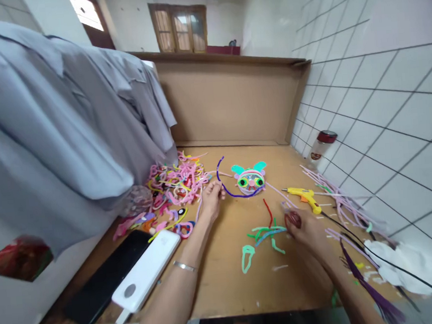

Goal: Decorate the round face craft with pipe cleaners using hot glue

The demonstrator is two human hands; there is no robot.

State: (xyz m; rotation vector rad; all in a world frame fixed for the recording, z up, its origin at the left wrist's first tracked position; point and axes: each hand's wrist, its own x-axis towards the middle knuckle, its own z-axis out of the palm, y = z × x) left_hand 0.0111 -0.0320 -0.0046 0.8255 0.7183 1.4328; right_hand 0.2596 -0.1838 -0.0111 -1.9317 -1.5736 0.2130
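Nearer me than the yellow glue gun (pixel 305 197), my right hand (pixel 308 230) is too blurred to tell its grip, and the gun's black cord (pixel 418 277) leaves view.

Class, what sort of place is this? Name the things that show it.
Probably a craft corner, perhaps in a home: a yellow glue gun and a heap of colourful strips lie on a tabletop beside a tiled wall.

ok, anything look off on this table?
Nothing clearly broken; the green-eared face shows no obvious damage. Mainly untidy: coloured strands lie in a tangled heap at left, and crumpled white material sits at right. The yellow glue gun lies directly on the table, no stand visible.
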